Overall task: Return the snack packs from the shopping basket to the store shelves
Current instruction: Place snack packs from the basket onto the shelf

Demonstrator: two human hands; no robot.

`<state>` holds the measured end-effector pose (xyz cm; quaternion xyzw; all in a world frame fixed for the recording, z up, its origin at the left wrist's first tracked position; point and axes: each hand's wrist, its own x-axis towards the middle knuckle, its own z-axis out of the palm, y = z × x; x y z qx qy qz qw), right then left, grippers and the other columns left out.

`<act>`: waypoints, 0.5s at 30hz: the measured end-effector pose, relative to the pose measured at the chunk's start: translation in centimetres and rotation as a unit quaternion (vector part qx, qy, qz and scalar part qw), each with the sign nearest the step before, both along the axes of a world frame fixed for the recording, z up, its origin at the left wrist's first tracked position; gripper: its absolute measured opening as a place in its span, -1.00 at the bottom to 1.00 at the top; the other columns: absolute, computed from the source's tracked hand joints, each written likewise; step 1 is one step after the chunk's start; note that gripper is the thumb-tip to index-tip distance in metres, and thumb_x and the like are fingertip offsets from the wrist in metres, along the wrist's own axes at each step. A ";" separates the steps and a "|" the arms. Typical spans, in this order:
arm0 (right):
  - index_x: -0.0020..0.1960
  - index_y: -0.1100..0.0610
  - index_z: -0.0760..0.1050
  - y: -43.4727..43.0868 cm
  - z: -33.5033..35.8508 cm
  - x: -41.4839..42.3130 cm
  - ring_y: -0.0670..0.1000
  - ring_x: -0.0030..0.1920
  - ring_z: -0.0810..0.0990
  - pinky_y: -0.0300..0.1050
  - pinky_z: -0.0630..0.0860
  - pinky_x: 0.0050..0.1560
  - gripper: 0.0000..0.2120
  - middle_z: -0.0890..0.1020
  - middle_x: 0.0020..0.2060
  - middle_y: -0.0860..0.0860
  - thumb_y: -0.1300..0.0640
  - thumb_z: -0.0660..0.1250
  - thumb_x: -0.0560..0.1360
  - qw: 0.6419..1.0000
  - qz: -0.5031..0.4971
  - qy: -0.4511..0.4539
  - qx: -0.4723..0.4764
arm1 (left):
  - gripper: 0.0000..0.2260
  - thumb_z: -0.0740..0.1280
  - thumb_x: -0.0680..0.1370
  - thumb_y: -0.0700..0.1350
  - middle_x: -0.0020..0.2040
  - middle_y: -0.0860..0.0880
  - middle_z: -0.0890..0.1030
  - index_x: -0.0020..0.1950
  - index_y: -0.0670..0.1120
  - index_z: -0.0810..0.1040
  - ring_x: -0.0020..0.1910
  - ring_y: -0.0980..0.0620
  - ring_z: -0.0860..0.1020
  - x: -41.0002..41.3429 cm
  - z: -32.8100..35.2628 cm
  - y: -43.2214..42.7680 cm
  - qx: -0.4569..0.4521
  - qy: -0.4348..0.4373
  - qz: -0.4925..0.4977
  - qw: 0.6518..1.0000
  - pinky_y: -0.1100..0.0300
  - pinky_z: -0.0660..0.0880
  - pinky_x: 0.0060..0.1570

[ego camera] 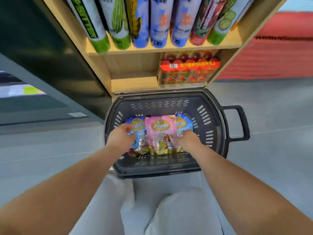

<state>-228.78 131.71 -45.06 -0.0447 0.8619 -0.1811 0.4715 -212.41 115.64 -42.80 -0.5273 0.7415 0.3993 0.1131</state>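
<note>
A dark grey shopping basket [218, 116] sits on the grey floor [274, 141], pushed right up against the foot of a wooden store shelf [133, 82]. Three snack packs stand side by side in it: a pink snack pack [160, 131] in the middle, overlapping a left blue snack pack [138, 133] and a right blue snack pack [185, 123].

Both bare arms reach down into the basket. The left hand [121, 136] has its grip closed on the left blue pack, fingers curled over its upper edge. The right hand [188, 138] is down where the pink and right blue packs meet, its fingers bent and touching them; I cannot tell whether its grip has hold of either.

On the bottom shelf a red multipack [188, 70] fills the right half. The shelf above carries a row of tall tubes [160, 22].
</note>
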 end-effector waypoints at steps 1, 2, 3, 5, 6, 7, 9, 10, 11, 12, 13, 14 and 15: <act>0.22 0.28 0.46 -0.4 -2.6 -0.3 0.17 0.07 0.58 -0.17 0.39 -0.13 -0.54 0.59 0.10 0.19 0.04 0.40 0.43 1.000 0.010 -0.016 0.006 | -0.67 0.32 0.51 -0.14 0.14 -0.11 0.58 0.27 -0.09 0.46 -0.03 -0.10 0.55 -0.6 -2.8 0.1 0.013 -0.009 0.007 1.000 0.15 0.45 -0.04; 0.16 0.28 0.48 -0.6 -4.8 -0.4 0.15 0.03 0.59 -0.20 0.39 -0.17 -0.60 0.60 0.04 0.18 0.05 0.40 0.44 0.999 0.016 -0.031 0.007 | -0.62 0.32 0.50 -0.14 0.17 -0.15 0.56 0.31 -0.12 0.42 0.03 -0.16 0.55 -1.1 -5.2 0.1 0.022 -0.024 0.018 0.999 0.10 0.47 0.01; 0.08 0.25 0.48 -0.8 -7.1 -0.7 0.10 -0.10 0.60 -0.26 0.40 -0.27 -0.68 0.61 -0.10 0.14 0.06 0.40 0.45 0.999 0.016 -0.041 0.008 | -0.58 0.32 0.50 -0.14 0.20 -0.20 0.54 0.35 -0.15 0.38 0.10 -0.21 0.54 -1.6 -7.7 0.0 0.030 -0.042 0.037 0.998 0.07 0.46 0.06; -0.03 0.21 0.41 -1.2 -11.1 -1.1 -0.06 -0.39 0.49 -0.37 0.33 -0.61 -0.74 0.50 -0.33 0.06 0.07 0.40 0.47 0.998 -0.008 -0.055 0.011 | -0.57 0.29 0.50 -0.15 0.22 -0.27 0.50 0.34 -0.23 0.32 0.15 -0.25 0.52 -2.3 -12.0 -0.1 0.045 -0.068 0.080 0.993 0.04 0.45 0.11; -0.02 0.23 0.41 -1.5 -12.7 -1.6 -0.08 -0.45 0.45 -0.41 0.24 -0.71 -0.75 0.48 -0.36 0.05 0.09 0.40 0.48 0.998 -0.020 -0.058 0.010 | -0.63 0.27 0.51 -0.17 0.23 -0.28 0.49 0.27 -0.25 0.33 0.17 -0.25 0.50 -2.5 -13.7 -0.3 0.048 -0.072 0.094 0.992 0.03 0.46 0.14; 0.03 0.25 0.43 -1.8 -14.0 -2.0 -0.08 -0.46 0.46 -0.44 0.22 -0.72 -0.73 0.49 -0.34 0.07 0.10 0.40 0.47 0.998 -0.032 -0.062 0.008 | -0.73 0.25 0.52 -0.17 0.24 -0.29 0.47 0.18 -0.25 0.36 0.19 -0.25 0.49 -2.6 -15.1 -0.5 0.049 -0.079 0.098 0.991 0.03 0.44 0.18; 0.18 0.28 0.42 -2.3 -16.6 -2.5 -0.01 -0.37 0.51 -0.41 0.31 -0.64 -0.59 0.55 -0.21 0.11 0.11 0.43 0.45 0.997 -0.044 -0.060 0.002 | -0.70 0.26 0.52 -0.15 0.27 -0.28 0.42 0.19 -0.26 0.34 0.24 -0.23 0.43 -2.3 -17.6 -0.7 0.044 -0.092 0.107 0.989 0.08 0.40 0.18; 0.24 0.28 0.39 -2.5 -17.6 -2.7 0.02 -0.32 0.52 -0.39 0.35 -0.61 -0.52 0.56 -0.14 0.13 0.09 0.45 0.43 0.997 -0.047 -0.058 0.003 | -0.57 0.28 0.52 -0.13 0.29 -0.28 0.40 0.30 -0.27 0.27 0.26 -0.22 0.42 -2.3 -18.3 -0.8 0.044 -0.095 0.113 0.988 0.09 0.39 0.15; 0.27 0.28 0.36 -2.7 -18.5 -2.7 0.03 -0.29 0.52 -0.38 0.35 -0.62 -0.46 0.55 -0.11 0.14 0.07 0.47 0.41 0.997 -0.057 -0.060 0.000 | -0.48 0.30 0.51 -0.11 0.31 -0.28 0.38 0.38 -0.28 0.20 0.26 -0.21 0.41 -2.1 -19.1 -1.0 0.044 -0.098 0.120 0.987 0.10 0.39 0.12; 0.26 0.27 0.35 -2.8 -19.4 -2.6 0.05 -0.26 0.53 -0.36 0.37 -0.64 -0.42 0.55 -0.09 0.14 0.06 0.50 0.39 0.995 -0.071 -0.066 -0.004 | -0.44 0.31 0.51 -0.09 0.32 -0.28 0.38 0.40 -0.27 0.18 0.25 -0.21 0.42 -1.9 -19.5 -1.1 0.043 -0.095 0.126 0.986 0.09 0.39 0.11; 0.24 0.26 0.36 -2.8 -20.0 -2.5 0.08 -0.22 0.55 -0.31 0.43 -0.60 -0.41 0.56 -0.05 0.15 0.06 0.53 0.34 0.994 -0.088 -0.071 -0.010 | -0.44 0.32 0.51 -0.09 0.32 -0.28 0.38 0.40 -0.27 0.18 0.24 -0.21 0.43 -1.9 -19.9 -1.3 0.044 -0.093 0.135 0.986 0.08 0.40 0.10; 0.19 0.27 0.40 -3.0 -20.7 -2.4 0.12 -0.16 0.58 -0.22 0.51 -0.50 -0.40 0.59 -0.02 0.17 0.07 0.56 0.30 0.991 -0.108 -0.078 -0.019 | -0.44 0.33 0.50 -0.08 0.32 -0.27 0.38 0.38 -0.28 0.19 0.23 -0.21 0.44 -1.9 -20.2 -1.6 0.043 -0.093 0.144 0.984 0.07 0.40 0.11; 0.16 0.29 0.43 -3.0 -21.0 -2.3 0.16 -0.11 0.61 -0.11 0.58 -0.39 -0.40 0.62 -0.01 0.19 0.10 0.59 0.25 0.989 -0.122 -0.084 -0.026 | -0.45 0.33 0.50 -0.08 0.32 -0.26 0.38 0.36 -0.29 0.20 0.24 -0.21 0.44 -2.1 -20.6 -1.8 0.042 -0.098 0.152 0.983 0.06 0.40 0.13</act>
